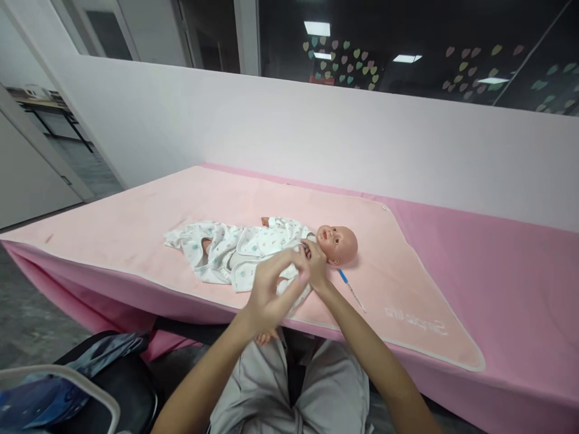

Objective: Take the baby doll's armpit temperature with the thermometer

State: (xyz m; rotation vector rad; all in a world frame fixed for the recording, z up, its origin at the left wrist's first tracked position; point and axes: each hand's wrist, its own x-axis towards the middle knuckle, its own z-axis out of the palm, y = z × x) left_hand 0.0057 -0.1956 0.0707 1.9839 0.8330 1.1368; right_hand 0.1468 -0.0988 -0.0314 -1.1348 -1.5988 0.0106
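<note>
A bald baby doll [342,244] lies on its back, its head to the right. It wears a white printed shirt [253,241], with one front flap folded open toward me. My right hand [316,264] is at the doll's neck, its fingers curled at the shirt's collar. In front of the chest is my left hand [271,292], slightly blurred, thumb and forefinger curved together into a ring near my right hand. Whatever lies between those fingertips is too small to make out. One doll hand [266,337] hangs over the table's front edge below my left wrist.
A thin clear stick with a blue end [344,276] lies beside the doll's head. The doll rests on a pale pink mat [136,223] over a darker pink tablecloth [520,277]. Behind rises a white partition [316,132]. A black chair [117,386] holding bags stands at lower left.
</note>
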